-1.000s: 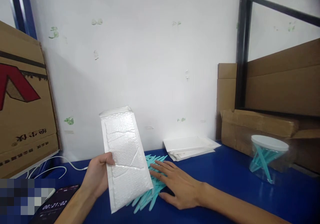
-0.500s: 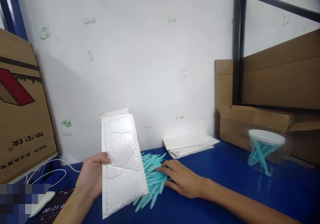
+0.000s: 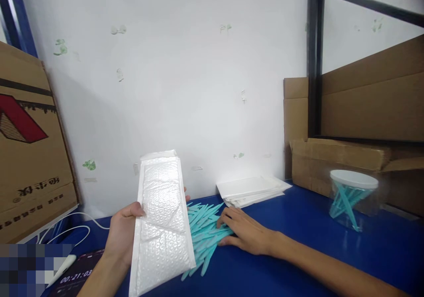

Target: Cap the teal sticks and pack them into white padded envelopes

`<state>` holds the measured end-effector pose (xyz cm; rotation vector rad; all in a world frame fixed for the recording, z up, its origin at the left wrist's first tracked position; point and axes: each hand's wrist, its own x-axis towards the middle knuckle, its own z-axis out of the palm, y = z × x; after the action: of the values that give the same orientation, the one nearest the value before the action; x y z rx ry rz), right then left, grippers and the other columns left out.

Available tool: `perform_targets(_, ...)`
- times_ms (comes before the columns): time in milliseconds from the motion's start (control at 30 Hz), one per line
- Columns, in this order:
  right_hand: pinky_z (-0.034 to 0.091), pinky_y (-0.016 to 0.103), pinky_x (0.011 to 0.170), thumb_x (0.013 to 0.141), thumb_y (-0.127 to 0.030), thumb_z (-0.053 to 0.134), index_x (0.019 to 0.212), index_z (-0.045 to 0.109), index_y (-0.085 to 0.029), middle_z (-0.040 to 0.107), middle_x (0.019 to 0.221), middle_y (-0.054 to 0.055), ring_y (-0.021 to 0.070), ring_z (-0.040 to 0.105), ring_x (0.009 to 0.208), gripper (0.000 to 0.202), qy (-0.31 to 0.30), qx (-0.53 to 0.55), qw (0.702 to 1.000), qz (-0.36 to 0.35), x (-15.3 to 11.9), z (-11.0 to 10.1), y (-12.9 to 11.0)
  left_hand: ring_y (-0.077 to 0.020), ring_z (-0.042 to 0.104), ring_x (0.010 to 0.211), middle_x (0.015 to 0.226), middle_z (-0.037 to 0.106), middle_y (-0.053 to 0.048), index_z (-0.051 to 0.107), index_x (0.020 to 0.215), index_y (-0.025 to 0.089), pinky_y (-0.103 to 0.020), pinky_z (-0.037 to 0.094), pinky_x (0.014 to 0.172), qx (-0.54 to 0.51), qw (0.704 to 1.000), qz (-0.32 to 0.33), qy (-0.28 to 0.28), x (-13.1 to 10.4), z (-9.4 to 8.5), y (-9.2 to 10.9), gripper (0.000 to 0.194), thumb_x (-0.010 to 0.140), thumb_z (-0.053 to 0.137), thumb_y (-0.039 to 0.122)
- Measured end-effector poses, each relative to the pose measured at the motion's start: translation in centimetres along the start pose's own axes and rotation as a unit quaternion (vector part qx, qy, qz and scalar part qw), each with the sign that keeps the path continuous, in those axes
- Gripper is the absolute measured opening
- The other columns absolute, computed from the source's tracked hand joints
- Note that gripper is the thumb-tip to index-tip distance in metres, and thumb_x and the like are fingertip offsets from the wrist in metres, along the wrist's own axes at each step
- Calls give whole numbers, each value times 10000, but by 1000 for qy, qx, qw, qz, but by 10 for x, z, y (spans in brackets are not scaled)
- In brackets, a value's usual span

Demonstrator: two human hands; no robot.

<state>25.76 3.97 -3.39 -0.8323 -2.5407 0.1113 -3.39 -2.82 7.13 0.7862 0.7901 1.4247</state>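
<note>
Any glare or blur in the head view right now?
Head view: glare whitens the upper part of the padded envelope in the left hand; head view: mosaic blocks hide the lower-left corner; head view: clear walls of the lidded jar look faint.

One bubble mailer; one stack of white envelopes, number unclear; one pile of turquoise sticks, too overlapped to count; one lidded clear jar; one phone.

Teal sticks partly behind the white padded envelope, phone partly beyond the bottom edge
</note>
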Motion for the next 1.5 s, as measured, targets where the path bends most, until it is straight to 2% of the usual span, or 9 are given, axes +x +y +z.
perform_targets(167, 450, 354, 896, 947, -517, 567, 1134, 610, -203, 602, 1059, 65, 215, 572, 977, 367, -17, -31, 999, -10, 0, -6, 1, -458, 646, 1096, 1117, 735, -146, 616, 1283, 158, -628, 534, 894, -55, 996, -69, -29, -3, 5, -1, 633, 672, 634, 322)
perform_targets(533, 414, 303, 855, 1004, -407, 506, 1100, 683, -231, 691, 1008, 33, 182, 625, 940, 267, -14, -53, 998, -40, 2, -11, 7, -401, 676, 1041, 1034, 754, -154, 698, 1149, 95, -484, 578, 860, -3, 1000, 20, -12, 0, 2, -3, 481, 721, 676, 313)
perform_targets(733, 406, 307, 847, 1005, -436, 497, 1048, 696, -215, 712, 949, 35, 183, 644, 908, 301, 1, -64, 997, -37, 4, -10, 9, -387, 648, 1045, 1100, 729, -153, 712, 1091, 127, -403, 563, 779, 175, 981, 82, 9, 4, 2, 3, 510, 666, 747, 408)
perform_targets(833, 402, 321, 883, 1000, -422, 518, 1087, 678, -206, 714, 988, 38, 190, 645, 942, 283, 20, -77, 996, -36, 5, -9, 10, -369, 575, 1163, 1262, 653, -108, 643, 1254, 205, -400, 491, 934, 391, 890, 232, -9, 10, 0, 3, 554, 750, 700, 428)
perform_targets(933, 405, 330, 900, 1020, -366, 500, 1129, 652, -189, 709, 1024, 54, 192, 644, 952, 258, 32, -92, 994, -40, 6, -11, 13, -352, 491, 1240, 1396, 517, -88, 377, 1496, 271, -456, 390, 1050, 591, 701, 397, -24, 15, -10, -4, 718, 811, 589, 302)
perform_targets(1000, 416, 332, 882, 1034, -328, 470, 1126, 642, -187, 700, 1009, 62, 197, 636, 935, 241, 43, -105, 993, -36, 6, -15, 17, -357, 476, 1218, 1381, 475, -128, 223, 1557, 233, -485, 394, 1026, 667, 583, 464, -9, 17, -19, -12, 883, 735, 542, 174)
perform_targets(1100, 438, 334, 840, 1048, -267, 414, 1135, 622, -181, 673, 1005, 83, 213, 614, 925, 241, 73, -116, 991, -9, 4, -25, 25, -356, 493, 1140, 1322, 477, -150, 173, 1567, 205, -497, 401, 988, 723, 457, 519, -9, 21, -33, -23, 1028, 602, 510, 89)
perform_targets(1167, 452, 327, 804, 1050, -233, 376, 1153, 603, -172, 652, 1006, 96, 217, 598, 912, 257, 89, -105, 990, 3, 2, -32, 30, -351, 495, 1130, 1312, 478, -150, 165, 1566, 199, -485, 405, 979, 736, 433, 520, -18, 22, -40, -29, 1042, 588, 504, 79)
perform_targets(1500, 379, 283, 678, 1054, -321, 314, 882, 537, -200, 563, 799, 21, 169, 495, 703, 307, 156, 59, 985, 53, 4, -33, 38, -327, 460, 1178, 1342, 466, -124, 164, 1558, 220, -457, 377, 1016, 775, 448, 444, -28, 32, -54, -46, 1007, 619, 491, 64)
